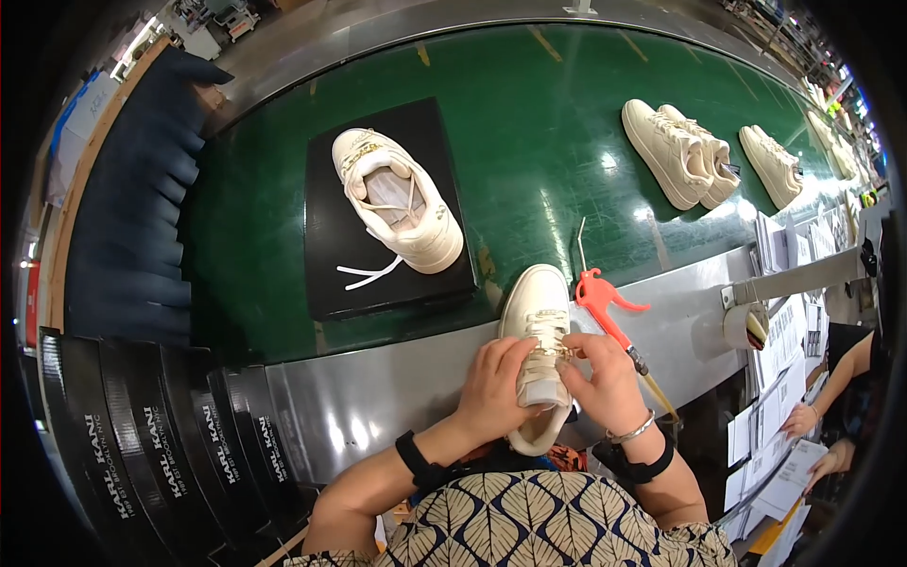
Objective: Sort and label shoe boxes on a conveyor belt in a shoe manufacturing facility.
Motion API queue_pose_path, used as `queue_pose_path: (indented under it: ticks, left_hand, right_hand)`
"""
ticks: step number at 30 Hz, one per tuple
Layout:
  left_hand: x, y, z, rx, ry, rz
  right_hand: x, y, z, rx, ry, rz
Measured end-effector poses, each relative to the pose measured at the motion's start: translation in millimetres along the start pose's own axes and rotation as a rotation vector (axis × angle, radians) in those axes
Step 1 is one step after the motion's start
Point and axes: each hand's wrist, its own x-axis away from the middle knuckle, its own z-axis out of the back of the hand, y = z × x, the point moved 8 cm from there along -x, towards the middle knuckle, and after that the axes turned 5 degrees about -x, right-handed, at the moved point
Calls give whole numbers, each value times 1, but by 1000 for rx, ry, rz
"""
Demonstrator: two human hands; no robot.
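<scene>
A cream sneaker rests at the near edge of the bench, toe pointing away from me and heel close to my body. My left hand is closed on its left side, thumb and fingers at the lacing. From the right, my right hand pinches at the cream shoelaces, where a small gold-coloured piece shows; the exact grip is partly hidden by my fingers. A pale tag or paper piece sits at the tongue. Just right of the sneaker lies a red air blow gun with a thin metal nozzle.
Another cream sneaker stands on a black box lid on the green conveyor belt. More sneakers stand farther right. Black shoeboxes line the left; paper stacks and another person's hand are at right.
</scene>
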Motion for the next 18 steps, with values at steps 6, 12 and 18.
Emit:
queue_pose_path:
  ticks: [6, 12, 18]
  left_hand:
    - [5, -5, -5, 93, 100, 84]
    - [5, -2, -5, 96, 168, 40]
    - [6, 6, -3, 62, 197, -51]
  right_hand:
    - [-23, 11, -12, 39, -230, -59]
    - [-36, 21, -24, -78, -591, -129]
    - [-33, 10, -16, 122, -509, 43]
